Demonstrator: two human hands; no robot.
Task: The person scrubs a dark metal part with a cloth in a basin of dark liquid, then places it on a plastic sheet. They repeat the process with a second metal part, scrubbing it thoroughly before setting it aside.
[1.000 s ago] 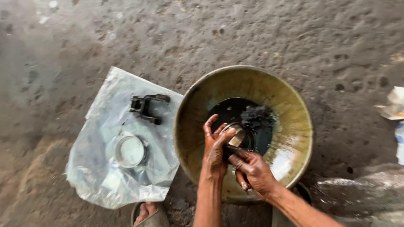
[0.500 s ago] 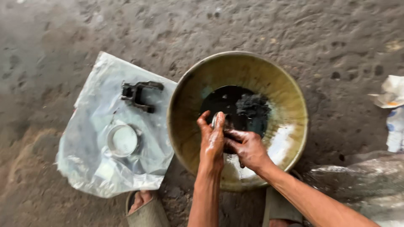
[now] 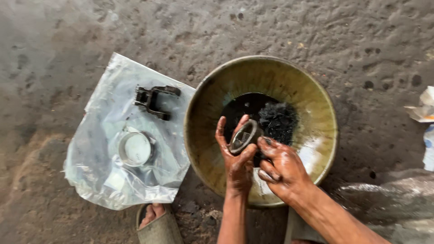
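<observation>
My left hand (image 3: pixel 235 156) grips a round metal ring part (image 3: pixel 244 135), tilted, over a wide brass-coloured bowl (image 3: pixel 212 104). My right hand (image 3: pixel 282 169), wet with dark oil, touches the ring's right edge with its fingertips. Both hands hover above the near half of the bowl. At the bowl's bottom lies a pool of black liquid (image 3: pixel 246 104), and a dark wad of rag or fibre (image 3: pixel 278 119) sits in it just beyond my hands.
A clear plastic sheet (image 3: pixel 104 176) lies on the rough concrete floor left of the bowl, bearing a dark forked metal part (image 3: pixel 153 100) and a shiny metal ring (image 3: pixel 134 149). My sandalled foot (image 3: pixel 153 221) shows at the bottom. Crumpled paper (image 3: pixel 425 110) lies at the right edge.
My hands have lifted the ring part slightly out of the black liquid and turned it, and my right fingers have moved onto its edge. The view has shifted a little.
</observation>
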